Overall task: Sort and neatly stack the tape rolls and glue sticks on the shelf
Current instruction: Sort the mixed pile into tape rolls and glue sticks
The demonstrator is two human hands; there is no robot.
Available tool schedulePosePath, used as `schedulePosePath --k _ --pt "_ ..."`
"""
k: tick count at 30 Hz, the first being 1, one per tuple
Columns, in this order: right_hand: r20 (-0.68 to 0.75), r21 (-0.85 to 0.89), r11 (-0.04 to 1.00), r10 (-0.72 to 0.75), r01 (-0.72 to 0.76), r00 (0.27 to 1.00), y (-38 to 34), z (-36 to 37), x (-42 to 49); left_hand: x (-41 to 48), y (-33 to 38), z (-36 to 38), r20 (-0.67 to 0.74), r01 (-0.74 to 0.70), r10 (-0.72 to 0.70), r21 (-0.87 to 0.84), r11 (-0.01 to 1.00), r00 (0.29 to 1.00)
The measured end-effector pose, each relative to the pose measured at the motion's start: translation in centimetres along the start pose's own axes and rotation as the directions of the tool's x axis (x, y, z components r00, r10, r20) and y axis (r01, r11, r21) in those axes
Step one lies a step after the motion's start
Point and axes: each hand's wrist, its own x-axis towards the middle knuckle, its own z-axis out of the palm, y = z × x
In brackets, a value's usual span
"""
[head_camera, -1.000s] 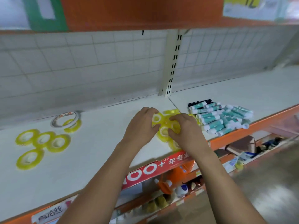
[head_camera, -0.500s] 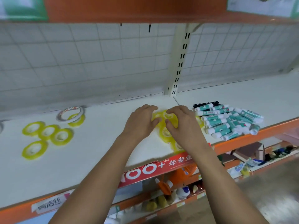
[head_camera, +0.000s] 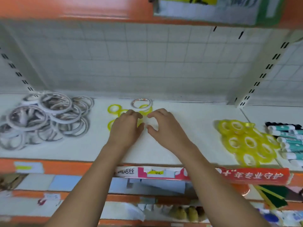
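Left hand point(head_camera: 126, 130) arched over loose yellow tape rolls point(head_camera: 109, 109) on the shelf point(head_camera: 188, 145); I cannot tell whether its fingers grip one. Right hand point(head_camera: 165, 128) just right of them, fingers wide, empty; glue sticks point(head_camera: 290, 145) far right of them.

White tape rolls point(head_camera: 44, 118): loose overlapping heap, left end of shelf point(head_camera: 188, 145).
Thin yellow tape rolls point(head_camera: 114, 108): flat, centre rear.
Wide yellow tape rolls point(head_camera: 246, 141): flat cluster, right.
Glue sticks point(head_camera: 290, 141): lying piled, far right.

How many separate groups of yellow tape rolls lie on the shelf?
2: a small group partly hidden behind the left hand, and a larger cluster beside the glue sticks.
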Motion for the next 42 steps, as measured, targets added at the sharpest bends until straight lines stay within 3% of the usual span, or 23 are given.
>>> schedulePosePath --k 9,18,26,32,37,42 --pt "0.196 -0.163 0.986 0.078 -0.045 0.978 -3.7 6.1 6.4 -1.3 -6.2 -1.2 0.042 0.172 -0.176 0.095 0.981 0.983" --pt "0.073 -0.007 0.992 0.123 -0.123 0.99 -2.9 3.9 2.5 -1.5 -6.6 -1.0 0.083 0.17 -0.168 -0.02 0.985 0.982" --pt "-0.132 -0.002 0.98 0.198 -0.2 0.971 1.4 -2.1 -2.8 0.1 1.6 -0.8 0.072 -0.082 0.098 -0.202 0.976 0.993" --pt "-0.282 -0.043 0.945 0.3 -0.324 0.911 6.9 -7.4 -6.7 2.2 11.1 2.9 0.117 -0.279 0.322 -0.283 0.918 0.94" --pt "-0.404 -0.077 0.891 0.382 -0.447 0.831 11.6 -11.0 -9.6 2.9 17.4 6.0 0.162 -0.373 0.429 -0.289 0.882 0.889" --pt "-0.339 -0.055 0.845 0.485 -0.531 0.807 15.7 -12.4 -10.7 3.4 21.0 8.0 0.199 -0.418 0.484 -0.296 0.859 0.852"
